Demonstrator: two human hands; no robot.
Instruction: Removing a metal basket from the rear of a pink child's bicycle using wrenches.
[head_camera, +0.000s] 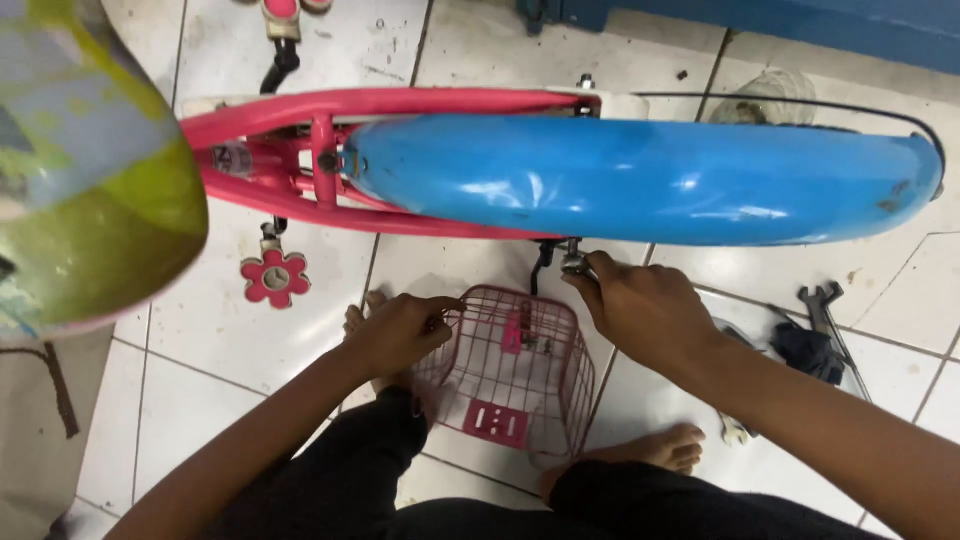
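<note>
Left hand: the left hand curls over the near rim of the pink wire bicycle basket, fingers hooked together round the top wire; the grip looks meant to steady the basket where it sits.
Right hand: the right hand reaches up to a small metal fitting just under the blue plastic mudguard; thumb and forefinger pinch it, the other fingers folded behind; whether it is a nut or a bolt end I cannot tell.
Basket: it rests on the white tiled floor, open side up, between the person's bare feet and directly below the mudguard; close under the fitting, so both hands can work without shifting.
Bicycle: the pink metal frame runs left from the mudguard; a pink flower-shaped pedal hangs beneath it.
Tools: a dark open-ended spanner lies on the tiles to the right, beside a dark cloth; within reach of the right arm.
</note>
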